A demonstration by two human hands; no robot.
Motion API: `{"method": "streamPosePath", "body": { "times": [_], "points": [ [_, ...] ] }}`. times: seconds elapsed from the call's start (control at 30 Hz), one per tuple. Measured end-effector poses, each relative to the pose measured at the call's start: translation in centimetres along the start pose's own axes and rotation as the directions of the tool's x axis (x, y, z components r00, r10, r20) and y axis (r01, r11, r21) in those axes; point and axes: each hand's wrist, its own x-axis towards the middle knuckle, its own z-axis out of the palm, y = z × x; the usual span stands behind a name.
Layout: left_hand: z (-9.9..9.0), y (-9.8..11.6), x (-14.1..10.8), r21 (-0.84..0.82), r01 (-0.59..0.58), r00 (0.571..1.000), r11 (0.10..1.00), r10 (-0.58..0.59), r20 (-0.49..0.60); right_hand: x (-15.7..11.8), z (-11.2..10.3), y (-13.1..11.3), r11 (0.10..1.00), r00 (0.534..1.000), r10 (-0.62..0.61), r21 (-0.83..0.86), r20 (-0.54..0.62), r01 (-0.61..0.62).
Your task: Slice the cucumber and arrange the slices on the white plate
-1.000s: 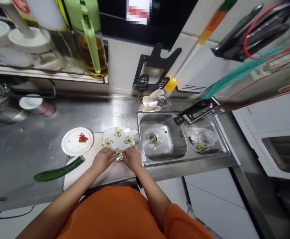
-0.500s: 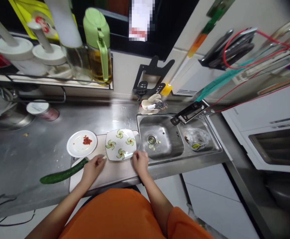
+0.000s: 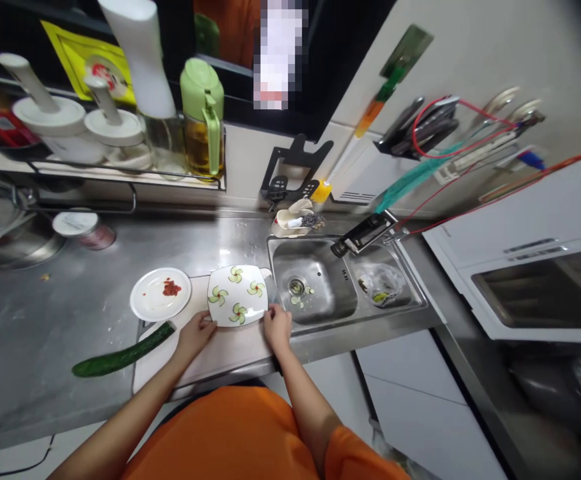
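A white square plate (image 3: 236, 293) with a dark rim carries several pinwheel flowers of thin cucumber slices with red centres. It is over the pale cutting board (image 3: 205, 363). My left hand (image 3: 196, 333) is closed at its lower left corner, fingertips against the edge. Its lower right corner is pinched by my right hand (image 3: 277, 327), thumb side inward. Left of my left hand, a cut cucumber (image 3: 123, 357) lies partly on the board, partly on the counter. A round white plate (image 3: 150, 303) beyond it bears small red bits (image 3: 171, 288).
To the right is a steel double sink (image 3: 320, 260) with green scraps by the drain and a plastic bag (image 3: 383, 283) in the far basin. A lidded can (image 3: 84, 229) and a pot (image 3: 10, 233) stand at left, below a rack with an oil bottle (image 3: 203, 120).
My left hand has moved right, from beside the cucumber's cut end to the square plate's lower left corner. My right hand stays at its corner. The view has tilted slightly.
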Motion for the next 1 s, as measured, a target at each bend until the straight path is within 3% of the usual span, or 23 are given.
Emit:
{"method": "streamPosePath", "body": {
  "times": [0.2, 0.3, 0.77, 1.0],
  "points": [
    [0.8, -0.7, 0.2, -0.369, 0.096, 0.995, 0.924, -0.095, 0.021, 0.8, -0.3, 0.3, 1.0, 0.995, -0.015, 0.002, 0.094, 0.014],
    [1.2, -0.7, 0.2, -0.479, 0.123, 0.991, 0.869, -0.133, 0.013, 1.0, -0.5, 0.3, 1.0, 0.992, -0.022, 0.007, 0.124, 0.021],
    [3.2, -0.1, 0.5, -0.647, 0.133, 0.981, 0.751, -0.193, -0.023, 1.5, -0.9, 0.3, 1.0, 0.983, 0.004, 0.02, 0.184, -0.008],
    [3.3, 0.6, 0.3, -0.686, 0.103, 0.98, 0.72, -0.191, -0.054, 1.8, -1.0, 0.3, 0.998, 0.982, 0.016, 0.052, 0.19, -0.026]
  ]
}}
